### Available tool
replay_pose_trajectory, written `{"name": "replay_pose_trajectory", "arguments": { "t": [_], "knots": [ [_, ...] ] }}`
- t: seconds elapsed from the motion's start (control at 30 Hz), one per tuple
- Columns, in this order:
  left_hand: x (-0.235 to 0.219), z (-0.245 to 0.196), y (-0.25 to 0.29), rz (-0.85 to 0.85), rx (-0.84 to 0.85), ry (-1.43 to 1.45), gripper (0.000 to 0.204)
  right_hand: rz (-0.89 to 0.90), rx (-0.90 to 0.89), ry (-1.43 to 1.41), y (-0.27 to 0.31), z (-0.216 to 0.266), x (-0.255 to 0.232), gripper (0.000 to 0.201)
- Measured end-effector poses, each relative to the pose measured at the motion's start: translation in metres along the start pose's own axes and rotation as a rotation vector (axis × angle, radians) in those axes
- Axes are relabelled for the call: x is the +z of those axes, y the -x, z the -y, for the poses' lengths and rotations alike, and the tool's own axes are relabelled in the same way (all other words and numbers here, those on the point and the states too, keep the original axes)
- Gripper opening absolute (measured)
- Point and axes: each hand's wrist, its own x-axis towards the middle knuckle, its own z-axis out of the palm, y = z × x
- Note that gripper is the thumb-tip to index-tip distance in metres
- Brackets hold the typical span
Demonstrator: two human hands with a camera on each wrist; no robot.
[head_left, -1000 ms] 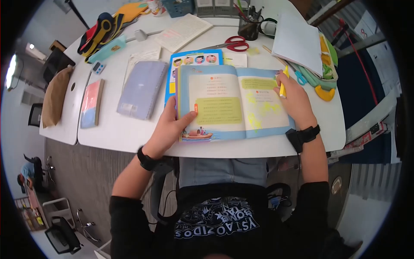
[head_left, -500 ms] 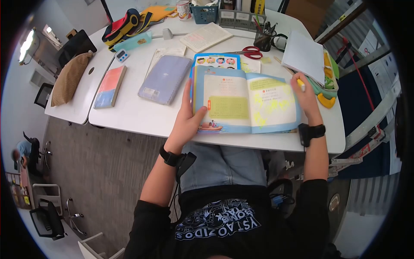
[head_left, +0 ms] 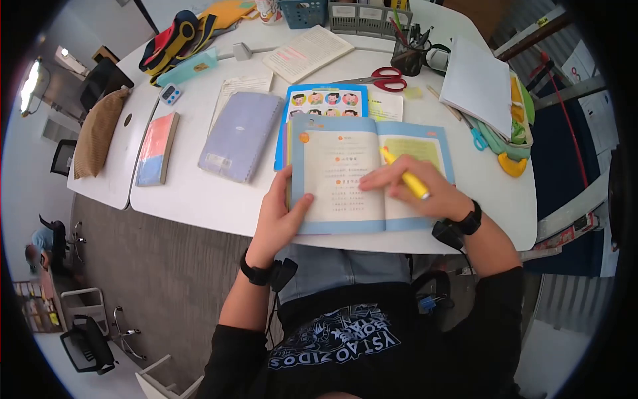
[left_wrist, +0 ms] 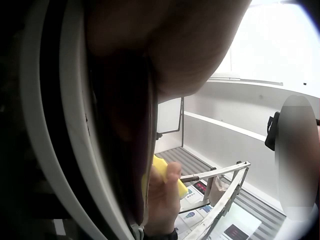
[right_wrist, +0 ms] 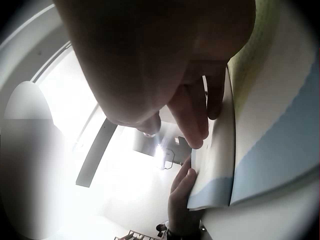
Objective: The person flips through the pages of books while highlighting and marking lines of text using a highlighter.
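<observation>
An open book point(head_left: 339, 216) with blue page borders lies over the table's front edge. My left hand point(head_left: 276, 219) grips its left side, the thumb resting on the left page. A yellow highlighter point(head_left: 415, 184) is held in my right hand point(head_left: 432, 193), whose fingertips reach over the left page near the fold. In the right wrist view the fingers point(right_wrist: 190, 115) come down right at the page point(right_wrist: 215, 150). Seen from the left wrist, the book's edge and the left hand fill much of the view, with the right hand point(left_wrist: 162, 200) beyond.
Behind the book lies a blue book point(head_left: 325, 96) with cartoon faces. A lilac notebook point(head_left: 240, 136) and a pink-and-blue book point(head_left: 158, 149) are to the left. Red-handled scissors point(head_left: 389, 80), a pen holder point(head_left: 409, 56), white paper point(head_left: 478, 83) and a green pencil case point(head_left: 495, 146) stand toward the back and right.
The book shows a different spread; the yellow-marked right page is out of sight. My right hand has moved left from the right edge to the book's middle, still with the highlighter.
</observation>
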Motion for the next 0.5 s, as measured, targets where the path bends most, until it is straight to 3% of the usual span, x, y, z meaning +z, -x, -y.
{"name": "replay_pose_trajectory", "arguments": {
  "t": [0.03, 0.07, 0.13, 0.23, 0.33, 0.43, 0.5],
  "knots": [
    [0.001, 0.002, 0.001, -0.015, 0.038, -0.042, 0.06, -0.132, -0.093, -0.035, -0.003, 0.001, -0.008, 0.03],
    [0.002, 0.002, -0.001, -0.038, 0.085, -0.082, 0.064, -0.127, -0.094, -0.029, -0.005, -0.002, -0.019, 0.03],
    [0.002, -0.002, -0.005, -0.009, 0.099, -0.13, 0.071, -0.423, -0.047, -0.321, -0.003, -0.016, -0.035, 0.046],
    [0.006, -0.011, -0.006, -0.009, 0.111, 0.044, 0.074, -0.581, 0.049, -0.448, -0.004, -0.036, -0.035, 0.051],
    [0.006, -0.012, -0.004, -0.011, 0.055, 0.153, 0.081, -0.579, 0.142, -0.334, -0.003, -0.048, -0.038, 0.044],
    [0.004, -0.008, -0.001, -0.053, 0.033, 0.148, 0.074, -0.546, 0.281, -0.26, -0.003, -0.035, -0.037, 0.036],
    [-0.006, -0.008, -0.002, 0.103, -0.075, 0.124, 0.069, -0.528, 0.317, -0.225, -0.005, -0.028, -0.037, 0.034]
  ]
}}
